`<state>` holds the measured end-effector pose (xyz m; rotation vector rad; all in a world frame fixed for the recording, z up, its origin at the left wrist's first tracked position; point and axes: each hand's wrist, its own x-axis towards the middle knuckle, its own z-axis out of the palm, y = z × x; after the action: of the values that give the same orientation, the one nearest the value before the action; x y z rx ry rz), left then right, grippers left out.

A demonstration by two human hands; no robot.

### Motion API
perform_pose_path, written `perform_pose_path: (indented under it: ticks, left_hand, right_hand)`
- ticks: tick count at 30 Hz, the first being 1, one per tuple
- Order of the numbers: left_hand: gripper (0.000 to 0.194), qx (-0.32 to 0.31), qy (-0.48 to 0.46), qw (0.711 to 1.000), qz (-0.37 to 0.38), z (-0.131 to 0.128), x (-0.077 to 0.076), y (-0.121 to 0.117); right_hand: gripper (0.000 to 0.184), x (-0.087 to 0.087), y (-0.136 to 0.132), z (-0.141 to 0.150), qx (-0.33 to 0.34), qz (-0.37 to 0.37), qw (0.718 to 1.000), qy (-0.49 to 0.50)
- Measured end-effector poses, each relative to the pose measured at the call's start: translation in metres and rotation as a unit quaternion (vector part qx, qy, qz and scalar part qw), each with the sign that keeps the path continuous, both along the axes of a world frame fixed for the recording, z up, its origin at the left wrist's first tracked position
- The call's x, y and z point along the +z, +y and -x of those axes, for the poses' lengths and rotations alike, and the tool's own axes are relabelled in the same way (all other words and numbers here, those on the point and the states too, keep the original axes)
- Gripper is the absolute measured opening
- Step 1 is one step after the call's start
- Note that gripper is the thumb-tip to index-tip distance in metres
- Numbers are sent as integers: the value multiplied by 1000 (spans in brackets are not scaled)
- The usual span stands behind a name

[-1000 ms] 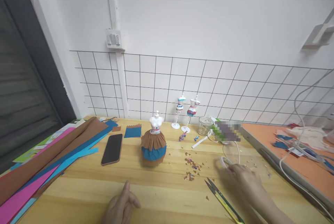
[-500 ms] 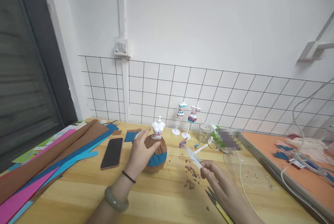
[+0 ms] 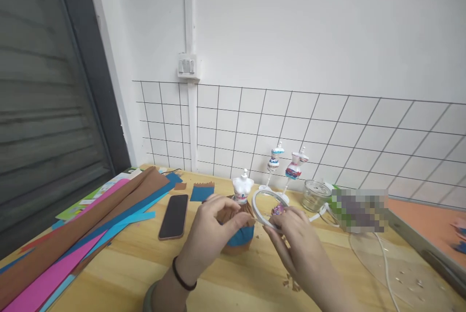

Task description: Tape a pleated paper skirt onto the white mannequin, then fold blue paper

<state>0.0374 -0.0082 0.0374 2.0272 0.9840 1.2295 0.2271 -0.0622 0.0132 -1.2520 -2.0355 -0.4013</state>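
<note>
In front of me stands a small white dress-form mannequin point(image 3: 242, 187) with a brown and blue crepe-paper skirt point(image 3: 241, 237). My right hand point(image 3: 296, 237) grips a white roll of tape point(image 3: 257, 209), its ring tilted up beside the skirt. My left hand point(image 3: 214, 222) is closed in a pinch at the roll's left edge, in front of the skirt, seemingly on the tape's end. The fingers and roll hide part of the skirt.
Two more painted mannequins point(image 3: 296, 166) on stands and a glass jar point(image 3: 316, 196) are at the back. Crepe-paper sheets point(image 3: 120, 215) and a phone point(image 3: 174, 216) lie left. Paper scraps point(image 3: 291, 283) dot the table; a white cable point(image 3: 386, 263) runs at right.
My left hand has left the skirt's side and come to the tape roll. The right hand has brought the roll closer to the skirt and turned it. The view has swung left.
</note>
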Motion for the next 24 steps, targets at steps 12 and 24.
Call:
perform_pose_path:
  ticks: [12,24]
  left_hand:
    - [34,26,-48,998,25,-28,-33,35]
    - [37,21,-153,982,110,20,-14,48]
  right_hand:
    - [14,-9,12,-21,-40,60,996,52]
    - [17,-37,4,1,-41,394,918,26]
